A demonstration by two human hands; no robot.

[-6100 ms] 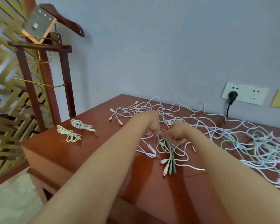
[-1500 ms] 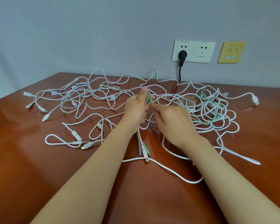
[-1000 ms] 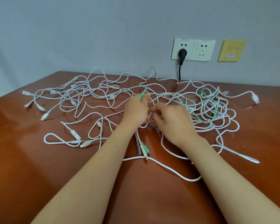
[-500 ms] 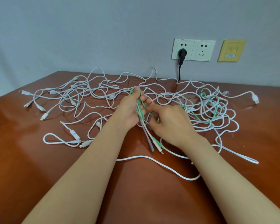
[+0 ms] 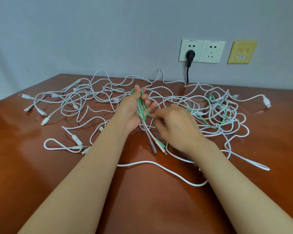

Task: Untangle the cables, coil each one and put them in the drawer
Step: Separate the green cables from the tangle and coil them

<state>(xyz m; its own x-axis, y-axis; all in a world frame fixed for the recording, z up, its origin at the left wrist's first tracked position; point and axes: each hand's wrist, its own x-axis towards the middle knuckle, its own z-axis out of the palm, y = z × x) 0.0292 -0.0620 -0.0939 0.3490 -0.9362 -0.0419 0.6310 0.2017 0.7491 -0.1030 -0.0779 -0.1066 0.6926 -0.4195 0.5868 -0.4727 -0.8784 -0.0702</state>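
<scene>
The left hand (image 5: 132,114) has the green cable (image 5: 143,112) looped round its half-curled fingers (image 5: 142,90), several turns already gathered, with the plug ends (image 5: 160,146) hanging below the palm toward the tabletop (image 5: 41,183). The right hand (image 5: 178,129), fingers curled, pinches the same cable just beside those loops, where it runs off into the dense knot of white cables (image 5: 217,114) on the right. The risk, as I judge it, lies there: the green run threads through that knot, so a hard pull would tighten it or drag white cables along, and slack loops could slip off the left fingers. No drawer is in view
</scene>
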